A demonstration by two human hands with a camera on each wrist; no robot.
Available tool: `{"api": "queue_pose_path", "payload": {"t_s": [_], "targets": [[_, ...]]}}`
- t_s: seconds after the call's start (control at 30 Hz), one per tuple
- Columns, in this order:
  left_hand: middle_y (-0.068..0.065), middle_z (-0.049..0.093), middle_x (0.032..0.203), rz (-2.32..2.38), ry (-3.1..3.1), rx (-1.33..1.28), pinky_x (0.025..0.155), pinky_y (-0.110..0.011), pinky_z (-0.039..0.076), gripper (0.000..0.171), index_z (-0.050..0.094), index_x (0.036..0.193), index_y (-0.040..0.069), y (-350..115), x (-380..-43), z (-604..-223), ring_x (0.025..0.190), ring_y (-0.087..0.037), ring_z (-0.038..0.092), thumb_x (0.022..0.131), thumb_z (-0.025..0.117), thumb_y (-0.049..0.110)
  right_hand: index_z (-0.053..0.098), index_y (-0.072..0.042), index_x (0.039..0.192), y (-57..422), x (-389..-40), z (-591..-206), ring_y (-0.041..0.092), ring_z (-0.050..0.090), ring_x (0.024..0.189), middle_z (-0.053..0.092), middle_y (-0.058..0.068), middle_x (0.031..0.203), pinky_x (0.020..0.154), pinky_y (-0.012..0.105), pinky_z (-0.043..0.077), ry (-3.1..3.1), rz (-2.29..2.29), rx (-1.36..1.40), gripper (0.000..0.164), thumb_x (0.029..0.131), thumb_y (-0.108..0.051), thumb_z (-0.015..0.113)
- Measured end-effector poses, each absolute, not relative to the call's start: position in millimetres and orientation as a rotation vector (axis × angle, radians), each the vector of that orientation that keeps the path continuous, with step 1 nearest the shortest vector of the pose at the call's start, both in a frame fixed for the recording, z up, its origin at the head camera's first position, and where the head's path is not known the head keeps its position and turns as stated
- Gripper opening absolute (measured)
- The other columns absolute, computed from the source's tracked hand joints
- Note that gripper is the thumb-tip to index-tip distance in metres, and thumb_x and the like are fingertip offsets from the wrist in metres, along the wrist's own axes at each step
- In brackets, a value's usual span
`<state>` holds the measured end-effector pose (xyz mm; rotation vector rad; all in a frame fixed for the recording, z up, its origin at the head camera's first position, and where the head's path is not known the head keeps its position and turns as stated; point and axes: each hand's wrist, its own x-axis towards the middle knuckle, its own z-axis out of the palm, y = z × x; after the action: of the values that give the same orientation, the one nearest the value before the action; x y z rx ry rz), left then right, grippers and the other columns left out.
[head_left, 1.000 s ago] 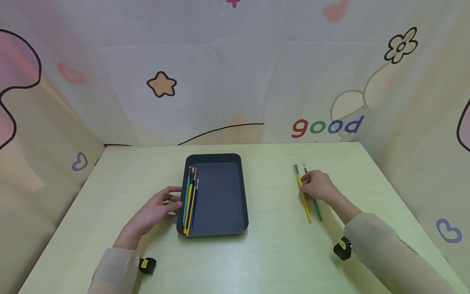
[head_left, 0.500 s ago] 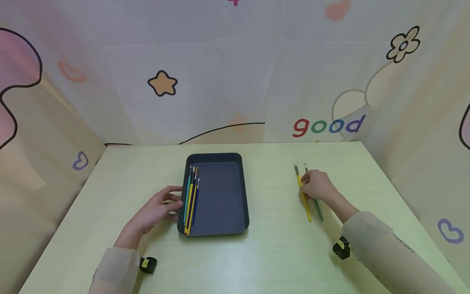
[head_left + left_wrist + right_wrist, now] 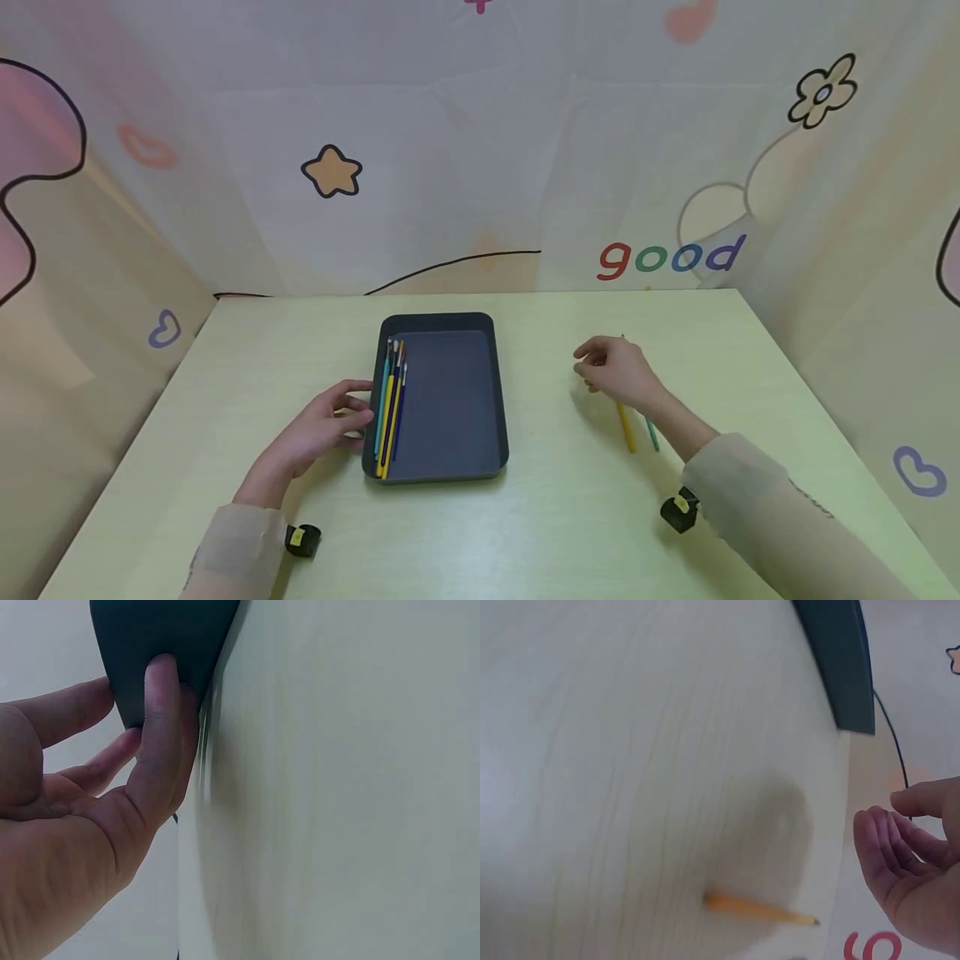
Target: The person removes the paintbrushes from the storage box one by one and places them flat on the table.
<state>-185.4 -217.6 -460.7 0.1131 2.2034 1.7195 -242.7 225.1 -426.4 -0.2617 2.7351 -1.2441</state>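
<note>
A dark grey tray point(image 3: 453, 400) lies on the table in the head view, with several paintbrushes point(image 3: 387, 417) along its left side. My left hand point(image 3: 318, 429) touches the tray's left wall. In the left wrist view, its fingers point(image 3: 159, 712) rest against the outside of that wall. To the right, a yellow paintbrush point(image 3: 626, 429) and a green paintbrush point(image 3: 652, 435) lie on the table, partly hidden by my right hand point(image 3: 615, 371). That hand hovers above them, fingers loosely bent. The right wrist view has nothing between its fingers point(image 3: 885, 844); the yellow brush point(image 3: 757, 907) lies apart from it.
The pale wooden table point(image 3: 555, 517) runs back to a printed cloth point(image 3: 450, 192), which also hangs at both sides. A small black wrist camera point(image 3: 303, 541) sits at the left cuff, another wrist camera point(image 3: 679, 510) at the right.
My right hand has lifted off the yellow and green brushes and shifted left. Both brushes remain on the table. The left hand and tray look the same.
</note>
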Motion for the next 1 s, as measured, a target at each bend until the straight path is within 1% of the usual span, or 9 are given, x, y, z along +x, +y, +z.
{"api": "queue_pose_path", "payload": {"t_s": [0.1, 0.23, 0.3, 0.47, 0.57, 0.67, 0.83, 0.9, 1.0], "targets": [[-0.026, 0.052, 0.125, 1.724, 2.198, 0.114, 0.082, -0.041, 0.06, 0.052, 0.039, 0.152, 0.0, -217.7, -185.7, -461.5, 0.1, -0.029, 0.063, 0.105, 0.058, 0.006, 0.064, 0.009, 0.119, 212.0, -239.4, -427.8, 0.025, 0.067, 0.073, 0.068, 0.023, 0.096, 0.073, 0.038, 0.062, 2.651, -1.398, -0.259, 0.026, 0.099, -0.008, 0.063], [-0.026, 0.052, 0.126, 1.725, 2.199, 0.115, 0.083, -0.041, 0.06, 0.051, 0.039, 0.152, 0.0, -217.4, -186.0, -461.7, 0.1, -0.029, 0.063, 0.105, 0.058, 0.006, 0.063, 0.011, 0.118, 195.0, -235.3, -429.3, 0.025, 0.067, 0.077, 0.066, 0.027, 0.098, 0.078, 0.045, 0.062, 2.474, -1.62, -0.28, 0.024, 0.1, -0.005, 0.063], [-0.026, 0.052, 0.126, 1.724, 2.202, 0.115, 0.083, -0.042, 0.06, 0.051, 0.039, 0.152, 0.0, -217.2, -185.7, -461.1, 0.099, -0.029, 0.063, 0.105, 0.058, 0.006, 0.062, 0.011, 0.119, 185.9, -233.3, -428.6, 0.027, 0.068, 0.081, 0.065, 0.026, 0.101, 0.081, 0.046, 0.061, 2.375, -1.717, -0.295, 0.024, 0.1, -0.004, 0.064], [-0.026, 0.052, 0.126, 1.717, 2.202, 0.104, 0.083, -0.042, 0.06, 0.051, 0.039, 0.152, 0.0, -217.2, -185.0, -460.1, 0.099, -0.03, 0.064, 0.105, 0.058, 0.007, 0.061, 0.011, 0.124, 161.8, -228.0, -426.0, 0.034, 0.07, 0.094, 0.064, 0.029, 0.11, 0.086, 0.043, 0.06, 2.195, -1.912, -0.301, 0.027, 0.101, -0.002, 0.063], [-0.026, 0.052, 0.125, 1.721, 2.198, 0.097, 0.083, -0.042, 0.06, 0.051, 0.039, 0.152, 0.0, -217.4, -184.7, -461.6, 0.099, -0.03, 0.064, 0.105, 0.058, 0.007, 0.058, 0.012, 0.128, 147.6, -225.5, -425.7, 0.036, 0.069, 0.1, 0.062, 0.031, 0.115, 0.089, 0.044, 0.059, 2.154, -1.945, -0.318, 0.031, 0.101, -0.002, 0.062], [-0.025, 0.052, 0.124, 1.724, 2.193, 0.089, 0.082, -0.04, 0.06, 0.052, 0.039, 0.152, 0.0, -216.8, -184.6, -463.5, 0.098, -0.03, 0.064, 0.105, 0.059, 0.007, 0.056, 0.012, 0.132, 135.8, -222.4, -426.5, 0.041, 0.066, 0.108, 0.061, 0.031, 0.121, 0.095, 0.047, 0.055, 2.12, -1.927, -0.343, 0.033, 0.102, -0.002, 0.061], [-0.025, 0.052, 0.125, 1.72, 2.2, 0.077, 0.082, -0.04, 0.06, 0.052, 0.039, 0.152, 0.001, -215.5, -184.4, -463.5, 0.098, -0.03, 0.064, 0.104, 0.059, 0.007, 0.051, 0.014, 0.137, 118.4, -215.5, -423.6, 0.042, 0.063, 0.118, 0.057, 0.034, 0.132, 0.1, 0.043, 0.053, 2.029, -1.901, -0.333, 0.038, 0.103, -0.003, 0.059], [-0.025, 0.052, 0.125, 1.719, 2.204, 0.075, 0.082, -0.041, 0.06, 0.052, 0.039, 0.152, 0.001, -215.6, -184.6, -463.1, 0.098, -0.03, 0.064, 0.105, 0.059, 0.007, 0.048, 0.015, 0.138, 111.0, -214.7, -423.7, 0.039, 0.063, 0.12, 0.057, 0.032, 0.132, 0.1, 0.04, 0.052, 2.013, -1.883, -0.333, 0.041, 0.103, -0.003, 0.059], [-0.025, 0.052, 0.125, 1.724, 2.206, 0.08, 0.082, -0.041, 0.06, 0.052, 0.039, 0.152, 0.001, -215.8, -185.0, -462.5, 0.098, -0.03, 0.064, 0.105, 0.059, 0.007, 0.048, 0.014, 0.14, 99.1, -213.8, -425.6, 0.039, 0.062, 0.122, 0.058, 0.03, 0.132, 0.1, 0.039, 0.052, 2.012, -1.844, -0.327, 0.043, 0.103, -0.005, 0.06]]}}
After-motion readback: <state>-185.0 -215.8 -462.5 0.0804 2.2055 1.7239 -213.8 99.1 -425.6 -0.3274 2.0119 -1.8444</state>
